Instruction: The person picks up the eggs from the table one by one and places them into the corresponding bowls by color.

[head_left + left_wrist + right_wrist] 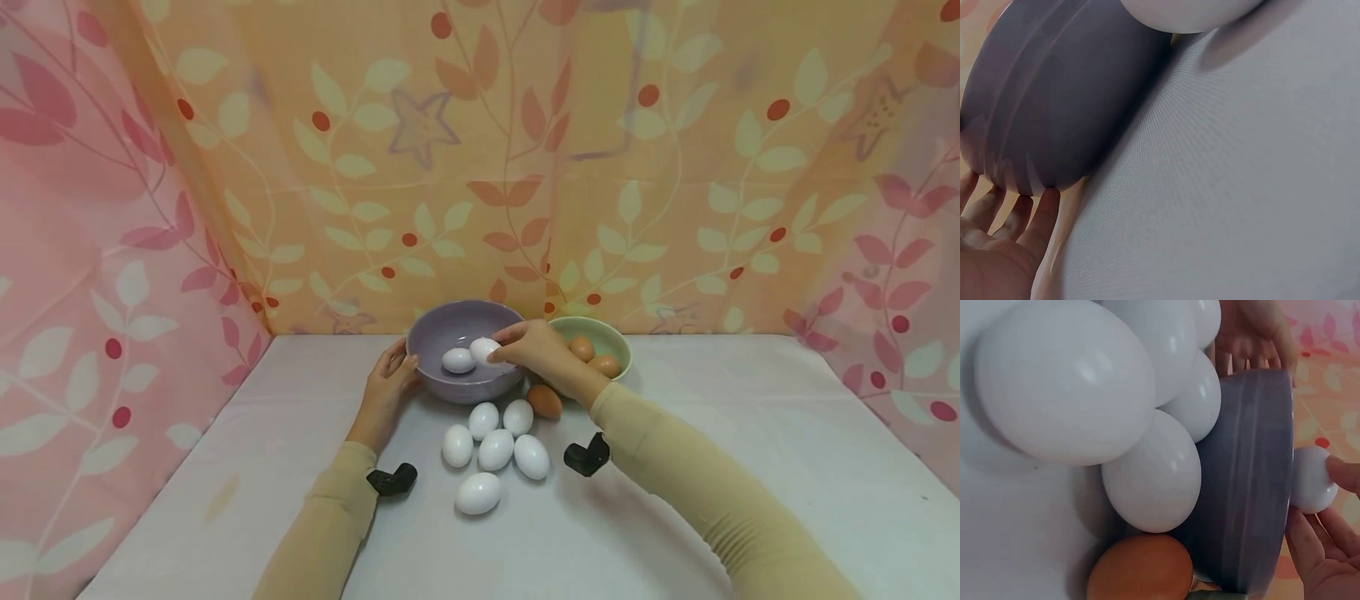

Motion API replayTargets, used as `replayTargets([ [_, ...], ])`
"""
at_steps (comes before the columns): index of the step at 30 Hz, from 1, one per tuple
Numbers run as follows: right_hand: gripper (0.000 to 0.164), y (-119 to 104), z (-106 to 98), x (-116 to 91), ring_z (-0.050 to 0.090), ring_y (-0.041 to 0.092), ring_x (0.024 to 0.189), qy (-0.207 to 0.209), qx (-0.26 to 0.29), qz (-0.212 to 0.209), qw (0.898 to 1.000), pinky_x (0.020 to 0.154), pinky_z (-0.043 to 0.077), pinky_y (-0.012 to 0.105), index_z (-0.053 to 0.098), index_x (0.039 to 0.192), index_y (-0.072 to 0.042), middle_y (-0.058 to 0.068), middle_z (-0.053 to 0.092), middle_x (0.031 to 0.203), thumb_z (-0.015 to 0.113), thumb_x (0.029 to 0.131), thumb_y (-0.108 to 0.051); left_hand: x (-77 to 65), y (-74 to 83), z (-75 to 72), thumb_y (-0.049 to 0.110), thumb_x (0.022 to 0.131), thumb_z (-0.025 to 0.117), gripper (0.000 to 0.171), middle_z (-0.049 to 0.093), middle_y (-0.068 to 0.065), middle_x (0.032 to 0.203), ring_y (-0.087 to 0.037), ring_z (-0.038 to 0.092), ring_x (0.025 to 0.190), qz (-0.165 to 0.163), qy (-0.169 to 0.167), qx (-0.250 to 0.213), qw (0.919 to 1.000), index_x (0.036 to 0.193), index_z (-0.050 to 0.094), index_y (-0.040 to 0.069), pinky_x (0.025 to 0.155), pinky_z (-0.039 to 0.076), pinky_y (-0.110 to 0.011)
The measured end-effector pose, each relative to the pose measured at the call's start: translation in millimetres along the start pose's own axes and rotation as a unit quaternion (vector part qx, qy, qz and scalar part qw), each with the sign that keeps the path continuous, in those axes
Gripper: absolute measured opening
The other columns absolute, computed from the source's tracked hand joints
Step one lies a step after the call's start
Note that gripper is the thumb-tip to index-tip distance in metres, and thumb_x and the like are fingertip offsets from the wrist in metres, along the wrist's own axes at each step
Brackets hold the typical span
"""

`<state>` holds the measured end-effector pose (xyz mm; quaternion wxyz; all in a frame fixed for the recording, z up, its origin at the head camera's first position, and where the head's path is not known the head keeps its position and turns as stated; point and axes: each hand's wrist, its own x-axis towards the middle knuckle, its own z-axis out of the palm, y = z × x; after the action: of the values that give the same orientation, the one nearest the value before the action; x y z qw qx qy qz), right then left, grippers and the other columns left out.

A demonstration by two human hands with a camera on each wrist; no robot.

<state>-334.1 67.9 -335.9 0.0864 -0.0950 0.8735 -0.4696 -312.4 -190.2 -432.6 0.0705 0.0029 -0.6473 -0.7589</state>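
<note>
A white egg (483, 349) is pinched between the thumb and fingers of my right hand (551, 357), just above the rim of the purple bowl (467, 391). Another white egg (458, 361) lies inside that bowl. My left hand (385, 392) holds the bowl's left side, thumb at the rim; its fingertips (1044, 203) touch the outer wall in the left wrist view. Several loose white eggs (496, 450) lie in a cluster on the table in front. One brown egg (544, 402) rests beside them, below my right forearm.
A green bowl (625, 350) with brown eggs (604, 365) stands right of the purple one, partly hidden by my right hand. A white cloth (720, 383) covers the table. Printed curtains (480, 167) hang close behind and at both sides.
</note>
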Motion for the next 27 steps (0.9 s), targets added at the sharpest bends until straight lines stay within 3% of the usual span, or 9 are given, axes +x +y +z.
replayTargets([
  [3,0.033,0,5,9,0.066,0.011,0.089,-0.017,-0.015,-0.005,1.000,0.078,0.052,0.023,0.078,0.104,-0.020,-0.003,0.076,0.103,0.084,0.073,-0.028,-0.3,-0.6,-0.5,0.019,0.101,0.058,0.057,0.037,-0.010,0.159,-0.019,0.044,0.137,0.001,-0.001,-0.009,1.0000,0.153,0.035,0.010,0.088,0.052,-0.018],
  [8,0.034,-2,14,20,0.068,0.010,0.082,-0.049,-0.011,-0.030,0.998,0.076,0.057,0.022,0.077,0.106,-0.008,0.004,0.076,0.104,0.084,0.074,-0.016,-0.7,-1.2,-2.3,0.020,0.101,0.058,0.058,0.036,-0.012,0.160,-0.023,0.042,0.140,0.007,-0.006,-0.010,0.9999,0.153,0.035,0.009,0.088,0.052,-0.018],
  [14,0.030,-4,24,31,0.063,0.005,0.069,-0.057,-0.073,-0.049,0.994,0.065,0.051,0.017,0.080,0.098,-0.010,-0.002,0.076,0.082,0.087,0.069,-0.018,-1.1,-0.3,-1.9,0.022,0.101,0.059,0.058,0.037,-0.010,0.159,-0.021,0.043,0.139,0.006,-0.003,-0.006,1.0000,0.153,0.036,0.011,0.089,0.052,-0.019],
  [22,0.029,-4,33,39,0.060,0.006,0.065,-0.068,-0.096,-0.042,0.992,0.062,0.048,0.016,0.079,0.095,-0.006,-0.001,0.074,0.077,0.089,0.070,-0.017,-1.3,1.1,0.6,0.021,0.101,0.059,0.057,0.037,-0.010,0.159,-0.021,0.044,0.138,0.000,-0.002,-0.006,1.0000,0.153,0.037,0.012,0.092,0.051,-0.021],
  [27,0.027,-4,36,40,0.056,0.005,0.061,-0.069,-0.116,-0.052,0.990,0.060,0.045,0.014,0.079,0.094,-0.004,-0.002,0.072,0.072,0.088,0.070,-0.014,-1.4,1.0,1.3,0.021,0.102,0.058,0.056,0.037,-0.010,0.159,-0.021,0.043,0.139,0.001,-0.002,-0.001,1.0000,0.153,0.036,0.012,0.101,0.048,-0.030],
])
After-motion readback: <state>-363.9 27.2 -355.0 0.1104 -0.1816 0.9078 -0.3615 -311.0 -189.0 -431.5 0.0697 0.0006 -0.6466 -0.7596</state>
